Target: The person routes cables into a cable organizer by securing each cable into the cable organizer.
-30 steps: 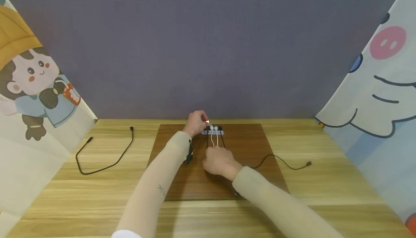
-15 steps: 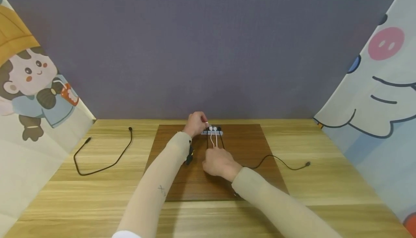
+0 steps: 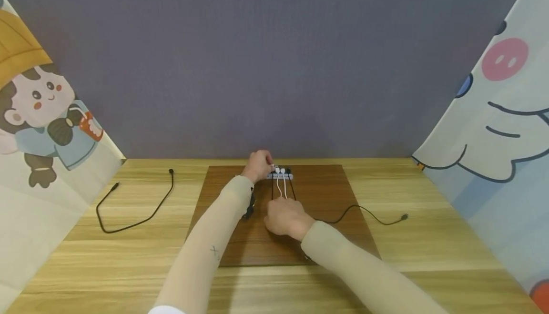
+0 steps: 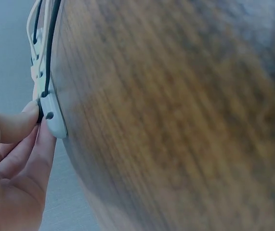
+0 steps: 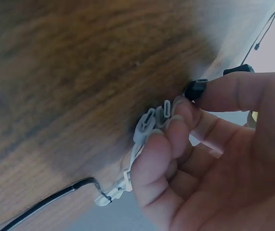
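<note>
Near the back edge of the brown board (image 3: pixel 326 195) lies a pale cable holder (image 4: pixel 55 120) with slots, and black and white cables run through it. My left hand (image 3: pixel 258 165) is at its left end. In the left wrist view, its thumb and fingers pinch a black cable end (image 4: pixel 40 110) beside the holder. Closer to me, my right hand (image 3: pixel 286 216) holds a bunch of cable ends low over the board. Its fingers curl round two white USB-C connectors (image 5: pixel 144 126), and a black connector (image 5: pixel 195 90) sits at the thumb tip. Fingers hide part of the cables.
A bent black cable (image 3: pixel 146 219) lies on the wooden table (image 3: pixel 128 266) to the left. Another black cable (image 3: pixel 356 206) runs off the board to the right. A grey partition (image 3: pixel 274 66) stands behind the table, with cartoon-printed panels at both sides.
The head view has shifted slightly. Both hands stay at nearly the same places, left at the holder and right on the cable ends.
</note>
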`<state>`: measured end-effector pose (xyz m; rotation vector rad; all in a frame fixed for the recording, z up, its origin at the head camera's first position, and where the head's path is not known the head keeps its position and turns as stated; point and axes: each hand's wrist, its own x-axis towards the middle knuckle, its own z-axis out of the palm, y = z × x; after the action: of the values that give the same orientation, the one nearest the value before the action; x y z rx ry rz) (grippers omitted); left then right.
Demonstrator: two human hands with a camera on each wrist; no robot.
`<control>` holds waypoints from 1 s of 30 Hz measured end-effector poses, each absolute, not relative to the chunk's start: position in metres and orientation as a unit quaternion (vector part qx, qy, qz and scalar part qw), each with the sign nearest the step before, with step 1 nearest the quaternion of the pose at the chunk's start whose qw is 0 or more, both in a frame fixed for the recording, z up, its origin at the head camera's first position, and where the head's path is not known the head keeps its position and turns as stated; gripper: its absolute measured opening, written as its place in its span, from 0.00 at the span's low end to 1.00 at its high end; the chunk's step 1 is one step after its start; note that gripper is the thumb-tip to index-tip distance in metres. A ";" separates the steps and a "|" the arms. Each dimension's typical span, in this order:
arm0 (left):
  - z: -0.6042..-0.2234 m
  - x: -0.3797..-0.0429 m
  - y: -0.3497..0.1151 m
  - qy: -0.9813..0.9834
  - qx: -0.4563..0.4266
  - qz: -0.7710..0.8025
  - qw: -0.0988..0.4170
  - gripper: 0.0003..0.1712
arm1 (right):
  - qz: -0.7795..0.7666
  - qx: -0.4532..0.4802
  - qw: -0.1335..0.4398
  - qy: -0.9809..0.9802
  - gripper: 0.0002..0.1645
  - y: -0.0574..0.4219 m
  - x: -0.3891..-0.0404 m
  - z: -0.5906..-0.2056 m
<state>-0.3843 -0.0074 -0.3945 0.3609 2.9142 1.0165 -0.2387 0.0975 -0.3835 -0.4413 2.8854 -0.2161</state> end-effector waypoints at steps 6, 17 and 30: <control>-0.394 -0.382 -0.006 0.945 0.125 0.301 0.015 0.07 | -0.086 -0.148 0.124 0.977 0.14 0.098 -0.236 -0.381; -0.388 -0.373 -0.026 0.948 0.137 0.286 0.027 0.18 | -0.131 -0.174 0.098 0.971 0.12 0.103 -0.234 -0.383; -0.369 -0.361 -0.067 0.954 0.139 0.265 0.021 0.21 | -0.179 -0.210 0.044 0.960 0.05 0.109 -0.234 -0.388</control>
<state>-0.3605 -0.0668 -0.3688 0.4297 2.9572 0.8229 -0.2337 0.1093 -0.3882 -0.6431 2.9347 -0.5456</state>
